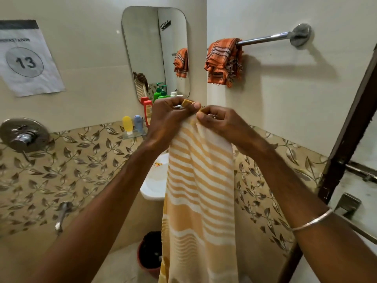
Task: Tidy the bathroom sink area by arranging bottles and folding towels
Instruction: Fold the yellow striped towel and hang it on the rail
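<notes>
The person is at the towel-folding step. Both hands are raised in front of the chest, close together and nearly touching. The left hand (pixel 171 117) pinches one top corner of the striped towel (pixel 201 180) between thumb and fingers, and the right hand (pixel 219 123) pinches the top edge just beside it. The towel hangs straight down from the two hands as a long, narrow drape, its lower end out of view.

Beyond the hands and up to the right, an orange cloth (pixel 223 60) is bunched on the rail (pixel 265 38). Behind the left hand, the bottles (pixel 148 112) stand on a small shelf, and the sink (pixel 155 180) lies below it.

The top corners seem to be matched, so the towel looks folded once lengthwise. The next move probably calls for holding the corners together with one hand while the other smooths the drape and brings it up in half.
</notes>
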`<action>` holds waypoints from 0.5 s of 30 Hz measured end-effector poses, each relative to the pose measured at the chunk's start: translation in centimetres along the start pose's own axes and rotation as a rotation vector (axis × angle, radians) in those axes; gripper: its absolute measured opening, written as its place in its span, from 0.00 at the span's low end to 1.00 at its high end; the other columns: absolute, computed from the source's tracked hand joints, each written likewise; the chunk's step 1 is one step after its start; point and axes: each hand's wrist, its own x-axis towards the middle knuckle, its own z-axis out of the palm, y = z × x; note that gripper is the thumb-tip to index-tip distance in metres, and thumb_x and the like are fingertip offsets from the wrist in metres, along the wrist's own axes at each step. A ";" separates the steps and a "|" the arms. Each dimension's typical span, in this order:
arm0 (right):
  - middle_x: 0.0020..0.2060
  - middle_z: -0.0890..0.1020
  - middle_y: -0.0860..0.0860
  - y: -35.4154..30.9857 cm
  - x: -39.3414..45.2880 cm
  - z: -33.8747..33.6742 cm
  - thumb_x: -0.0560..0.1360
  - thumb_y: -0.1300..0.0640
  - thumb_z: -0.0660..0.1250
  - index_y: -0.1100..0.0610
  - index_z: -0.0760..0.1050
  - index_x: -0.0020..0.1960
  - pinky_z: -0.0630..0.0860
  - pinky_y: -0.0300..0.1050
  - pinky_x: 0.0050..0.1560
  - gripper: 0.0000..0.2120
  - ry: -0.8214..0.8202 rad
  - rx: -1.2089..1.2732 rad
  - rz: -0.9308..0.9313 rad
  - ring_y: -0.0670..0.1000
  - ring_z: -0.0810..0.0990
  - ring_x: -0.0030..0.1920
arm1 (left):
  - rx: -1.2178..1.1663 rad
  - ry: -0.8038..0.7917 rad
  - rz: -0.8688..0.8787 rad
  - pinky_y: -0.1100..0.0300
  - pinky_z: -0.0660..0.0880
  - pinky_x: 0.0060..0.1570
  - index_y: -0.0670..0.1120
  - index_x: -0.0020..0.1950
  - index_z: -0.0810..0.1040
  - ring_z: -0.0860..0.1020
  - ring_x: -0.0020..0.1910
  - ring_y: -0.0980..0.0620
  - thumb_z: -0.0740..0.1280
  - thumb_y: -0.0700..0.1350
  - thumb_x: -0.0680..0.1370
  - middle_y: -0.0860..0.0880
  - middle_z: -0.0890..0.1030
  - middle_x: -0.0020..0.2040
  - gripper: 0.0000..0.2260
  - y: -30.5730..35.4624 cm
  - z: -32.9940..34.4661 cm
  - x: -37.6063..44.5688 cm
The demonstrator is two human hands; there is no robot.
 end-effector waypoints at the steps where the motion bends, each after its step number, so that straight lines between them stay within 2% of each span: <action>1: 0.52 0.85 0.52 0.1 0.0 -0.1 0.79 0.47 0.67 0.56 0.81 0.58 0.82 0.47 0.54 0.15 -0.001 0.023 -0.021 0.51 0.85 0.53 | -0.006 0.003 -0.003 0.53 0.81 0.46 0.38 0.51 0.84 0.84 0.45 0.47 0.74 0.44 0.75 0.41 0.85 0.46 0.10 0.4 0.5 0.1; 5: 0.44 0.86 0.48 0.2 -0.2 -1.2 0.78 0.53 0.69 0.56 0.82 0.54 0.81 0.40 0.46 0.08 0.033 0.106 -0.091 0.47 0.85 0.46 | -0.010 -0.053 -0.077 0.55 0.82 0.48 0.42 0.56 0.83 0.83 0.51 0.49 0.73 0.45 0.76 0.45 0.83 0.53 0.11 1.3 1.9 -0.2; 7: 0.43 0.85 0.49 0.5 0.0 -1.9 0.78 0.55 0.70 0.55 0.82 0.51 0.81 0.45 0.47 0.05 0.029 0.111 -0.124 0.49 0.83 0.44 | -0.040 -0.117 -0.144 0.55 0.82 0.46 0.44 0.62 0.79 0.82 0.54 0.48 0.72 0.48 0.75 0.45 0.81 0.58 0.16 1.3 2.5 -0.4; 9: 0.43 0.83 0.52 0.8 0.2 -2.8 0.78 0.56 0.70 0.54 0.81 0.47 0.80 0.53 0.48 0.03 0.080 0.147 -0.134 0.52 0.81 0.44 | -0.148 -0.162 -0.241 0.56 0.81 0.44 0.43 0.64 0.77 0.82 0.50 0.48 0.71 0.47 0.75 0.45 0.81 0.55 0.19 0.9 2.6 -0.8; 10: 0.42 0.82 0.53 0.9 0.4 -3.2 0.78 0.56 0.69 0.53 0.81 0.45 0.79 0.53 0.47 0.04 0.124 0.170 -0.129 0.52 0.80 0.44 | -0.181 -0.188 -0.293 0.55 0.81 0.43 0.43 0.63 0.77 0.83 0.49 0.48 0.71 0.45 0.75 0.45 0.82 0.53 0.17 0.6 2.6 -1.0; 12: 0.41 0.80 0.51 1.3 0.7 -3.9 0.80 0.56 0.67 0.53 0.79 0.44 0.77 0.48 0.45 0.06 0.174 0.198 -0.103 0.49 0.78 0.42 | -0.148 -0.263 -0.368 0.54 0.81 0.46 0.42 0.57 0.81 0.82 0.48 0.48 0.71 0.43 0.76 0.46 0.83 0.49 0.11 -0.2 2.5 -1.4; 15: 0.40 0.79 0.49 2.1 0.6 -4.6 0.81 0.53 0.66 0.55 0.78 0.47 0.76 0.45 0.43 0.07 0.080 0.186 -0.050 0.47 0.78 0.41 | -0.094 -0.226 -0.336 0.53 0.81 0.44 0.42 0.49 0.82 0.82 0.44 0.48 0.71 0.43 0.76 0.46 0.83 0.45 0.05 -0.9 3.4 -2.5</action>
